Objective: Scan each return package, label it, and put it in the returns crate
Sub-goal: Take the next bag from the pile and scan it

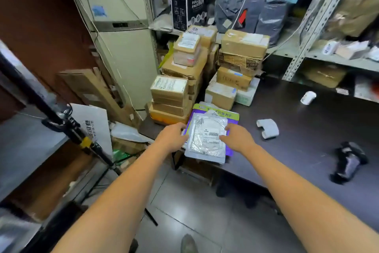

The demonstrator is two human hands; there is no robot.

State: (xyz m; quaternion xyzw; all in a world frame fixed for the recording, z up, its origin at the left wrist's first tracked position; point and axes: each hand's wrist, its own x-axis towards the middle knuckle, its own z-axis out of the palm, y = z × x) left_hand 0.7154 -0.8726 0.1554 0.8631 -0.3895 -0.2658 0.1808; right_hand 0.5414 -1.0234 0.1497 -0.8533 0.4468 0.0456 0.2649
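1. Left hand (173, 135) and right hand (238, 138) each curl their fingers on a clear mailer (207, 142), the left hand gripping its left edge and the right hand its right edge.
2. That clear mailer has a white barcode label on its face. It lies on a purple and green pouch (217, 112) at the near left corner of the counter (297, 140), with its near end hanging past the counter's edge.
3. Behind the pouch, cardboard boxes (184, 68) stand in two uneven piles. Most are taped shut with white labels, and their contents cannot be seen.
4. Above the piles, a black mask box (188, 8) stands on the metal shelf rack (320, 16), beside grey poly bags (266, 16).
5. On the dark counter to the right lie a curved grey-white object (267, 128), a small white bottle (308, 97) on its side, and a black handheld scanner (348, 162). All three are well apart from the mailer.
6. Left of the piles stands a cream cabinet (123, 47), with flattened cardboard (92, 88) leaning near it.
7. A black tripod pole (61, 121) with a yellow band crosses the left foreground above the grey tiled floor (184, 201).
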